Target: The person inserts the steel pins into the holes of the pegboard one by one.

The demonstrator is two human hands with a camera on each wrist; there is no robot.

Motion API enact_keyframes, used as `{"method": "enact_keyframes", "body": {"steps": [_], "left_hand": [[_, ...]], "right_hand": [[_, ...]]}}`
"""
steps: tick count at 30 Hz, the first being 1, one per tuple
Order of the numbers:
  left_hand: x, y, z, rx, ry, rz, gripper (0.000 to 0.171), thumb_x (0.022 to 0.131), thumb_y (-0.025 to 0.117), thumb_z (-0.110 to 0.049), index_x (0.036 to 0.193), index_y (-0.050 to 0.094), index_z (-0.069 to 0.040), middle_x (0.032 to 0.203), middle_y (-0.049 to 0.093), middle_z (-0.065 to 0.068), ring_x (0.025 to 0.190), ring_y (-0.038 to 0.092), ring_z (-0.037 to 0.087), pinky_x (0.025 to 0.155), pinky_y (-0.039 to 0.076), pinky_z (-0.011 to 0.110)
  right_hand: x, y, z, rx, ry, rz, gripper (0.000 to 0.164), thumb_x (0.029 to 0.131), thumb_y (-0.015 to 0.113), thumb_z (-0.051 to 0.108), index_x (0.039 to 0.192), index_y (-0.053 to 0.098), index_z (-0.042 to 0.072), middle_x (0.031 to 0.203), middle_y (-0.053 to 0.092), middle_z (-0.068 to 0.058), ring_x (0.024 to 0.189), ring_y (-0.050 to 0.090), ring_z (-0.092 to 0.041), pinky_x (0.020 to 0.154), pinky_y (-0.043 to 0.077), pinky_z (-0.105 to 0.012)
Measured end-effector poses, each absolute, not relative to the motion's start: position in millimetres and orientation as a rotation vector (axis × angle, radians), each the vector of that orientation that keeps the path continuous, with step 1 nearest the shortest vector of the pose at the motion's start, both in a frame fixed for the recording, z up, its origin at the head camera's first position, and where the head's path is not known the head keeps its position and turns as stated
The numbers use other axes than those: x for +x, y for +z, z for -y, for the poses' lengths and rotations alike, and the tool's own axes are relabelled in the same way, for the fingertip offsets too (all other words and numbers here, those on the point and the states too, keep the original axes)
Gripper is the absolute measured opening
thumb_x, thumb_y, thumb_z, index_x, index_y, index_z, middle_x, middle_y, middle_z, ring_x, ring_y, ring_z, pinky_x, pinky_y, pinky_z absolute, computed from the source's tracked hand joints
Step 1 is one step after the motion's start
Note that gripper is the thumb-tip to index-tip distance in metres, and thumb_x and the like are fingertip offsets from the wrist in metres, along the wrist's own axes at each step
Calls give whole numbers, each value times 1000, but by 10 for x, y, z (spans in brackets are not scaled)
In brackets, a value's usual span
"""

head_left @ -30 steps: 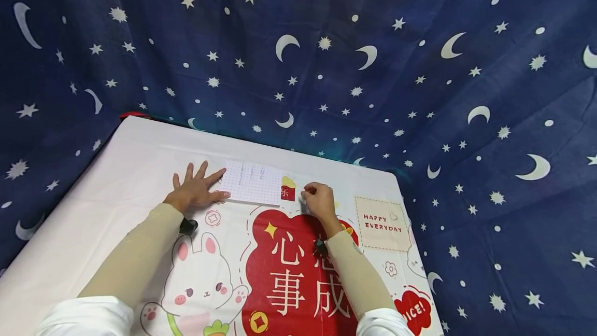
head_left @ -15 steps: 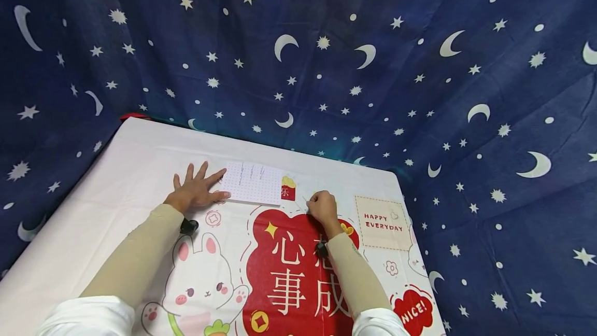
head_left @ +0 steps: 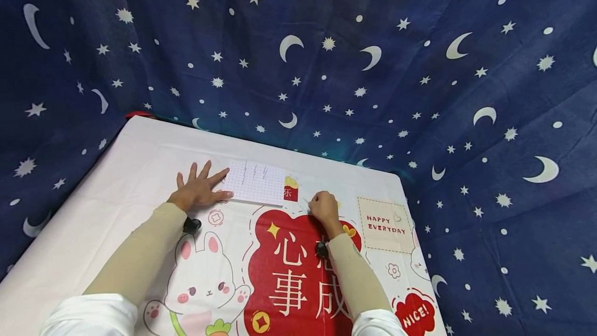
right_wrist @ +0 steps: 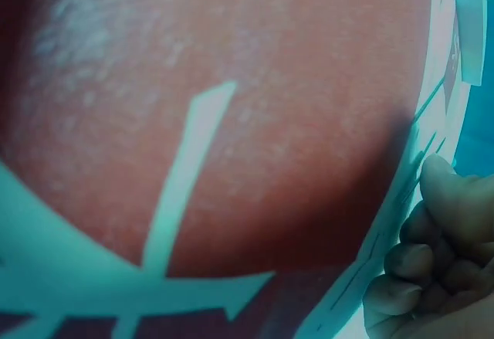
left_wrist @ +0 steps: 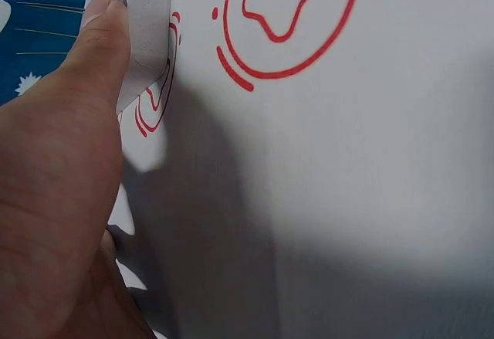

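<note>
Starry drape (head_left: pixel 261 19), left grip (head_left: pixel 198 191) wide against block (head_left: pixel 257 189), right grip (head_left: pixel 324 208) pinching needle (head_left: pixel 306 201) — barely visible

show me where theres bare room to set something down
Widest bare patch: the table between the left sleeve and the table's left edge. Another lies right of the right hand, over the HAPPY EVERYDAY print. The rabbit print, right of the left sleeve, is bare. Crowded: from the left hand across the dotted block.

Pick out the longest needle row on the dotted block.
In the head view, the leftmost row: it reaches lower than the middle row and rightmost row.
</note>
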State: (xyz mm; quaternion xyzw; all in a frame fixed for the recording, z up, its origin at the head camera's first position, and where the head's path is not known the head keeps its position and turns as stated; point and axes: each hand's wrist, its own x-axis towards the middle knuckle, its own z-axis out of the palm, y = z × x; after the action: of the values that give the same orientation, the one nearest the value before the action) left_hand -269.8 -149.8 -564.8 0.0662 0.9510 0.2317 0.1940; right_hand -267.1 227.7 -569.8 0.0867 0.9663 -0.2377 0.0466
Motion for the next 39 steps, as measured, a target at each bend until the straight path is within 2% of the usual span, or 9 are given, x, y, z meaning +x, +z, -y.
{"method": "enact_keyframes", "body": {"steps": [8,18,23,27,31,39], "left_hand": [[-2708,-5681,1509,181,662,-2672,95,92,56,-75,167,19,-30,174,-6,26,156,-17,60,116,-13,83],[-2735,-5705,1515,179,652,-2667,96,91,56,-75,167,19,-30,174,-6,26,156,-18,60,116,-13,83],[-2736,-5717,1508,177,653,-2668,95,92,56,-74,167,19,-30,174,-5,26,156,-17,60,116,-12,84],[-2715,-5719,1523,178,656,-2666,95,91,56,-75,167,20,-29,174,-6,26,155,-17,61,116,-12,84],[-2695,-5720,1531,176,655,-2667,96,91,55,-77,167,20,-29,174,-5,26,155,-16,61,116,-12,84],[-2709,-5686,1524,171,651,-2658,95,91,55,-75,167,20,-30,174,-6,25,156,-17,60,117,-13,83]], "right_hand": [[-2662,-5619,-2271,279,-809,-2921,15,94,72,21,84,71,10,83,70,-7,81,63,-21,66,55,-29],[-2652,-5560,-2321,170,-1056,-2893,13,99,66,13,88,62,7,84,61,-10,82,56,-21,67,45,-27],[-2640,-5586,-2300,145,-1298,-2828,6,102,65,14,103,67,8,94,62,-10,89,57,-22,74,47,-28],[-2649,-5603,-2205,115,-1415,-2785,16,103,65,15,115,74,11,106,70,-9,97,59,-22,84,51,-31],[-2657,-5597,-2071,71,-1485,-2770,15,103,65,14,111,77,9,110,73,-12,98,59,-24,87,52,-33],[-2681,-5566,-1763,-27,-1594,-2771,9,99,69,9,101,75,3,94,71,-14,83,59,-18,72,52,-24]]}}
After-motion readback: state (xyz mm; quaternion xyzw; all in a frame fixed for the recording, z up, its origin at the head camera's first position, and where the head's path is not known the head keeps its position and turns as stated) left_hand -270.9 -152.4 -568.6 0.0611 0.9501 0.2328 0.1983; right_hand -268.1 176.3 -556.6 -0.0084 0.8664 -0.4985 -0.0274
